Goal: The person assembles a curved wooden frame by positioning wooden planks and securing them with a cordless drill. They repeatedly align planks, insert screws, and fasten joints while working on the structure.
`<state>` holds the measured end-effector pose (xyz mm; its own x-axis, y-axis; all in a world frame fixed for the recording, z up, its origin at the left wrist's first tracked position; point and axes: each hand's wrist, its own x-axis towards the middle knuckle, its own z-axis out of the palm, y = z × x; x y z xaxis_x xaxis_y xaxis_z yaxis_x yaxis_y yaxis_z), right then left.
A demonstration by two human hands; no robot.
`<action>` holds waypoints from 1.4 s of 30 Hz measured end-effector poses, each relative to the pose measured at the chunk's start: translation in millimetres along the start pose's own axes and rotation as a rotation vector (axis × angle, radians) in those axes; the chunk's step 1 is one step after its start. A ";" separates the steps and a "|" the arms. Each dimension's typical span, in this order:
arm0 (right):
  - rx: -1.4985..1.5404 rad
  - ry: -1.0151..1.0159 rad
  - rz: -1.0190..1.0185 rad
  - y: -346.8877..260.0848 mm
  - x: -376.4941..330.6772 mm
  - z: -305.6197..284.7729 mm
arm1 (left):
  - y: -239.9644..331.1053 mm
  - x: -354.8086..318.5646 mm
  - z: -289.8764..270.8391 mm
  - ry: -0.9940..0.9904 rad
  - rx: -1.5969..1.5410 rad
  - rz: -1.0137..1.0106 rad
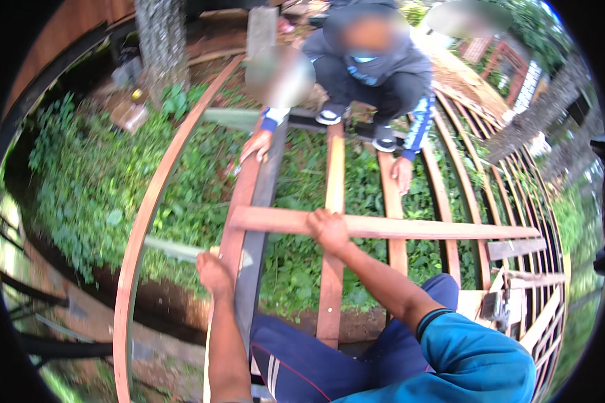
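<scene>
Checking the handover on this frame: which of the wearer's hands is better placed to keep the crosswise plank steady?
Right, probably. The right hand already grips the crosswise plank where it crosses a beam; the left hand is closed on a blade handle.

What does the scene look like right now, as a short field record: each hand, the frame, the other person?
left hand: gripping the handle of a long blade that points out to the left
right hand: gripping a loose wooden plank laid crosswise over the joists
frame: reddish wooden joists over green plants
other person: crouched on the far side, one hand on a joist, the other hand on another
</scene>
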<state>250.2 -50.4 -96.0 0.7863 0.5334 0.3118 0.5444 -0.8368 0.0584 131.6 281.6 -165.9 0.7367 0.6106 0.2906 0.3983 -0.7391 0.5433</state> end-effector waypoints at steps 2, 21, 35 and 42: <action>-0.064 -0.001 -0.083 -1.6 -7.7 4.5 | 4.4 2.2 1.0 0.011 -0.115 -0.030; 0.671 -0.432 0.124 -18.3 -250.7 -191.1 | 25.3 -1.4 -12.5 -0.014 0.235 -0.128; 0.596 -0.384 0.318 -21.1 -277.5 -211.9 | 18.8 1.5 -3.7 -0.017 0.260 -0.181; 0.635 -0.499 0.325 -19.3 -275.6 -203.2 | 26.8 2.3 -10.6 -0.068 0.205 -0.239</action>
<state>-36.3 -206.4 9.7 0.8861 0.3969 -0.2394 0.2141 -0.8086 -0.5480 138.2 266.2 -142.4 0.6413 0.7584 0.1169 0.6609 -0.6233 0.4180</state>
